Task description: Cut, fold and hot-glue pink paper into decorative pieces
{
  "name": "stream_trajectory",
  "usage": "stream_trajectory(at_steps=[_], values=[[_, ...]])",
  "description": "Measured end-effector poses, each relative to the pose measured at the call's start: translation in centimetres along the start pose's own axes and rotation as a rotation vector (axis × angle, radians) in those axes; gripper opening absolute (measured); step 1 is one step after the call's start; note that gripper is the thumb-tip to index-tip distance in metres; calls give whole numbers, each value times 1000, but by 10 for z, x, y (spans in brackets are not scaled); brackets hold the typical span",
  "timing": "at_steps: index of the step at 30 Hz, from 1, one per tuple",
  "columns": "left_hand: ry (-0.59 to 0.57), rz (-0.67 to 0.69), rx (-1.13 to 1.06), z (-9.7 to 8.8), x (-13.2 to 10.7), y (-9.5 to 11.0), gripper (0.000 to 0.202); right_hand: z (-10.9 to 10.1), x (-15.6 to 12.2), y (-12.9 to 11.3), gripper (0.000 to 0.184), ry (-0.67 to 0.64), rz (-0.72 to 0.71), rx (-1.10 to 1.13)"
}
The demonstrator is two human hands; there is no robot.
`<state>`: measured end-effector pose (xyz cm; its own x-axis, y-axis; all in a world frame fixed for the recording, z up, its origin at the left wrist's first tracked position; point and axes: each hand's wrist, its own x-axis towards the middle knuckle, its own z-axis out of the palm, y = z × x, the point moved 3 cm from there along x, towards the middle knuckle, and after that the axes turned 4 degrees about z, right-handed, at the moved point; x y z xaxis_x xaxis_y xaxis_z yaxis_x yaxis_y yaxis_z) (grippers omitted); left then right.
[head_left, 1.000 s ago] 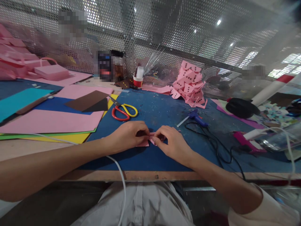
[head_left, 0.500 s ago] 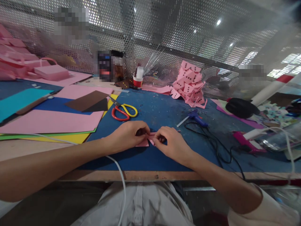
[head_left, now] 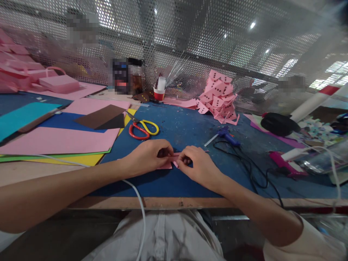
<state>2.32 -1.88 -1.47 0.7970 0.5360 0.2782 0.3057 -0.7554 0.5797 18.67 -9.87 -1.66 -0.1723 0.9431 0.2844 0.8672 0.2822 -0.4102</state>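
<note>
Near the front of the blue work surface, both my hands are on a small piece of pink paper [head_left: 165,166]. My left hand [head_left: 148,156] is closed on its left side, thumb and fingers pinched together. Close by, my right hand [head_left: 199,165] pinches the paper's right part, where a narrow pink flap points toward me. Much of the paper is hidden under my fingers. Scissors [head_left: 143,129] with one red and one yellow handle lie beyond my left hand. A blue glue gun [head_left: 228,137] rests beyond my right hand.
Coloured sheets [head_left: 59,140] are stacked at the left. A pile of dotted pink pieces [head_left: 217,96] stands at the back, near a red-and-white cup [head_left: 159,93]. The glue gun's black cable [head_left: 251,170] loops at the right; a white cable [head_left: 140,199] hangs over the front edge.
Both hands stay in nearly the same place, still pinching the pink paper. The left fingertips have shifted very slightly, and a little more of the pink strip between the hands shows.
</note>
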Motion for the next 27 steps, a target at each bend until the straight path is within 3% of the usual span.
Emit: stream_trajectory(at_steps=[27], values=[[2, -28, -6, 1, 2, 0, 10, 2, 1, 1, 11, -13, 1, -34]])
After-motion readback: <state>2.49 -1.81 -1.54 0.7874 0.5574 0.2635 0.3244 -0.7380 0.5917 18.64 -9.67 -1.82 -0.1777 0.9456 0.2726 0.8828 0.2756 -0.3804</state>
